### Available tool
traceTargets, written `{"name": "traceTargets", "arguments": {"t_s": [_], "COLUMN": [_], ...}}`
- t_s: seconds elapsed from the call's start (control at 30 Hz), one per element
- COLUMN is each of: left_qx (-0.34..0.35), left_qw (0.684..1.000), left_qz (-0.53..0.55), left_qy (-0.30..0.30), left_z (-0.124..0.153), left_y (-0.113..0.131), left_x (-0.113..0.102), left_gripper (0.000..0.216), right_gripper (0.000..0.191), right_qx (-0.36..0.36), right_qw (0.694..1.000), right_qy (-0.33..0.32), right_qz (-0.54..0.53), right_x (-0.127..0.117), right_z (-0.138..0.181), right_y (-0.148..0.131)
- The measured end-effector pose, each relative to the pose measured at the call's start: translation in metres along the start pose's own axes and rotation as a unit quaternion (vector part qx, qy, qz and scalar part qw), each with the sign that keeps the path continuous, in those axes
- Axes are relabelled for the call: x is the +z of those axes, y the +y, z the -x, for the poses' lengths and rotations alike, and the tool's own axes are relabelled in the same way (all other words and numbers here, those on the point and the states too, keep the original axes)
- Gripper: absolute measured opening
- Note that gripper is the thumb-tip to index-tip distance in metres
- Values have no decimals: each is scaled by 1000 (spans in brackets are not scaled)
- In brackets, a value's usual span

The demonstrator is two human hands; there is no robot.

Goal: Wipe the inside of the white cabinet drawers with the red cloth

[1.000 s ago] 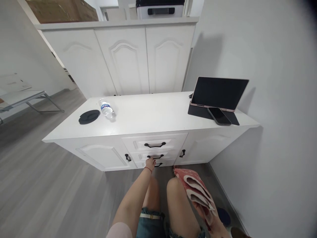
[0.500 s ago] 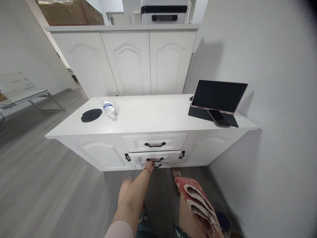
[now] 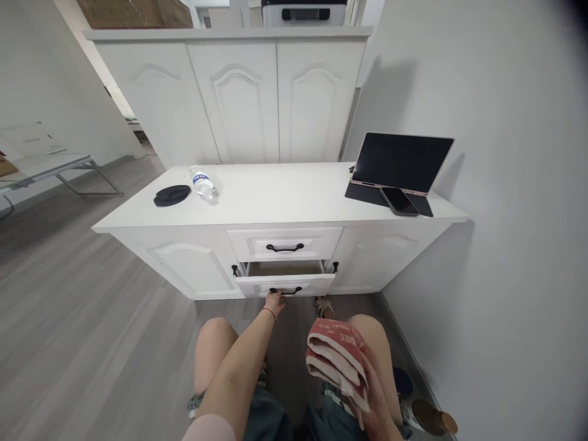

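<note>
The left hand (image 3: 274, 301) is gripping the handle (image 3: 290, 293) of a drawer (image 3: 294, 282) standing open below the front edge of the counter (image 3: 280, 193). The right hand (image 3: 376, 395) is clutching a folded towel (image 3: 337, 352), probably keeping it clear.

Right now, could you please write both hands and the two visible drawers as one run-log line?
second drawer: open | left hand: on its black handle | right hand: holding folded red-and-white cloth | top drawer: closed
</note>
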State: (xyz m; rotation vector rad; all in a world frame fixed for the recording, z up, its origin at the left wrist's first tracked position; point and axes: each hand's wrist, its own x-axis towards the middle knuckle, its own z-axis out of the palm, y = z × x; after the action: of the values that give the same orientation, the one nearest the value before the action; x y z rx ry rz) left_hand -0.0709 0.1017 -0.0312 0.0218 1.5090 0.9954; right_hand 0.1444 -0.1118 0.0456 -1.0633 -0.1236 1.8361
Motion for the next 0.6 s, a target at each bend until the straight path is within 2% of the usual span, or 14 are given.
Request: {"name": "traceTargets", "arguments": {"t_s": [0.1,0.27,0.43,0.6], "left_qx": [9,20,21,30], "left_qw": [1000,1000,999,999], "left_qz": [-5,-3,-5,-5], "left_qy": [-6,-17,-25,-34], "left_z": [2,8,20,31], "left_y": [-8,-19,-29,-43], "left_x": [-8,-19,-29,-42], "left_gripper": [15,13,11,9], "right_gripper": [45,41,37,48], "right_qx": [50,50,41,-22], "right_qw": [996,994,997,999], "right_qy": [-30,-25,4,46], "right_qz": [-69,-98,-60,15], "right_x": [19,31,21,19], "right_z": [10,20,16,8], "right_y": [2,8,11,5]}}
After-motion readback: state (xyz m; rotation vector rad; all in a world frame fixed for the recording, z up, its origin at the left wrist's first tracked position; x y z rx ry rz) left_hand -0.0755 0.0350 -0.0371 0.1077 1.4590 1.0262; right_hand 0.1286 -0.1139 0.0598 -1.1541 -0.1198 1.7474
